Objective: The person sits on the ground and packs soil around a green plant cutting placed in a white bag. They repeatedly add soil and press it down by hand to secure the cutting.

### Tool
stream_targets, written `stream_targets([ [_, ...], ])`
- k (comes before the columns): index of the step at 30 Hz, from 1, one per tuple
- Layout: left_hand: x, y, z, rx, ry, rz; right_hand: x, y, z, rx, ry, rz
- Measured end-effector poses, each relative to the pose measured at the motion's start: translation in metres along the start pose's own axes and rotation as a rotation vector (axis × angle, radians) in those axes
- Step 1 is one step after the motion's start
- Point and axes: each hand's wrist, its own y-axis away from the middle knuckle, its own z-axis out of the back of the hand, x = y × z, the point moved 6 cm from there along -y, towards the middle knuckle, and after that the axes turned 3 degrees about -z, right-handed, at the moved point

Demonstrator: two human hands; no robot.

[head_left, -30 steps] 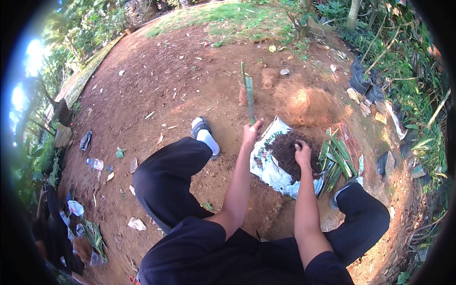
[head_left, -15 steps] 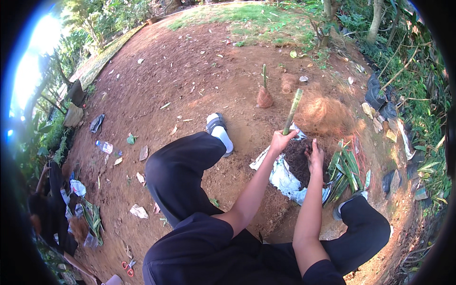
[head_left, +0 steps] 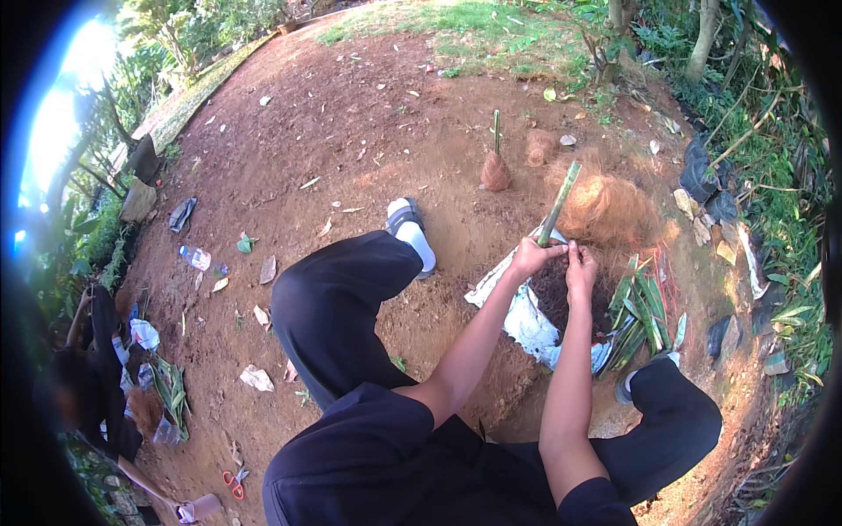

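My left hand is closed around the lower end of a green plant cutting, which points up and away. Thumb and fingers of my right hand are pinched together, meeting the left fingertips beside the cutting's base; whatever lies between them is too small to make out. Beneath both hands is an opened white sack with dark soil in it. Just beyond lies a heap of loose brown coconut fibre. A fibre-wrapped ball with an upright green cutting stands farther off.
Long green leaves lie right of the sack. A smaller fibre clump rests behind the heap. On the left are a plastic bottle, orange-handled scissors and another person, whose hand is at a pink tumbler.
My right hand has risen from above the soil to meet my left fingertips, its fingers now pinched. The cutting stays in my left hand. More of the pink tumbler shows beside the other person's hand.
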Motion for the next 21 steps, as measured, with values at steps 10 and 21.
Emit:
stream_targets([
  [10, 0.003, -0.002, 0.026, -0.146, 0.079, 0.050, -0.003, -0.003, 0.022, -0.007, 0.034, -0.068],
  [21, 0.006, -0.006, 0.027, -0.205, 0.097, 0.046, -0.001, 0.005, 0.052, -0.287, 0.797, -0.073],
])
